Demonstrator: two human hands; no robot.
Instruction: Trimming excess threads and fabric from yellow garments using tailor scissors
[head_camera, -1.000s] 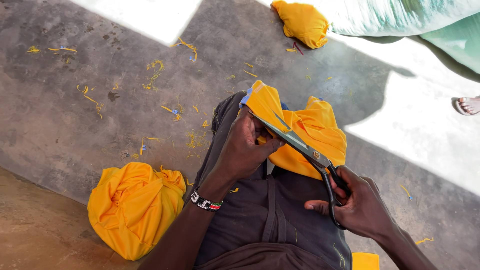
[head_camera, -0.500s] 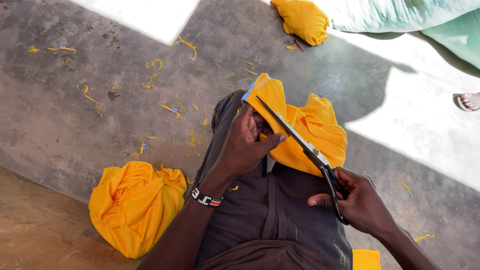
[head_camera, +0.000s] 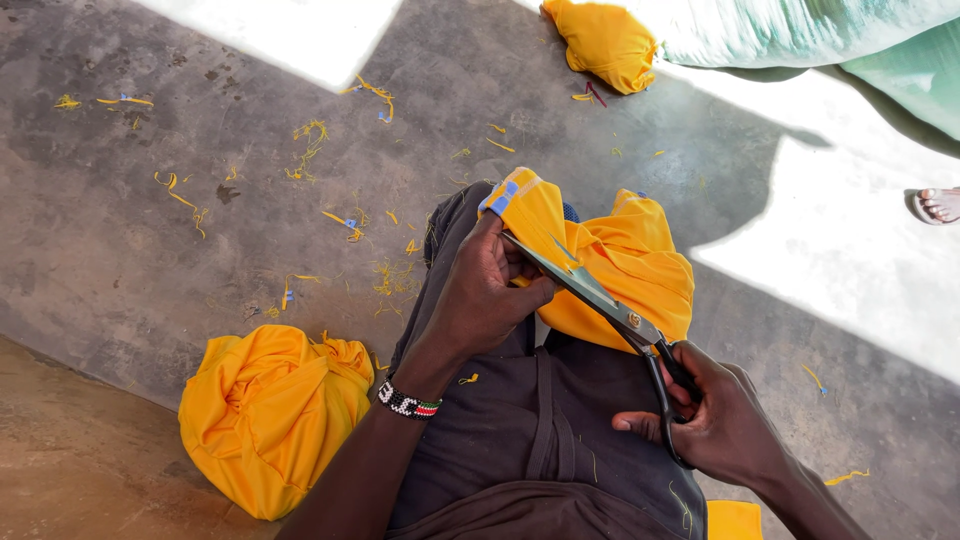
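- The grey concrete floor (head_camera: 150, 250) fills the view, sunlit at the top and right, littered with yellow fabric scraps (head_camera: 320, 140).
- A bundled yellow cloth (head_camera: 270, 415) lies left of the lap; another yellow bundle (head_camera: 605, 42) lies farther off beside a pale green sack (head_camera: 800, 30).
- The yellow cloth (head_camera: 630, 265) being cut lies on the person's dark-trousered knee.
- The scissors (head_camera: 600, 300) lie with blades against its folded edge.
- The left hand (head_camera: 485, 295) pinches that folded edge.
- The right hand (head_camera: 725, 425) is curled through the scissor handles.
- Someone's foot (head_camera: 938, 205) shows at the right edge.
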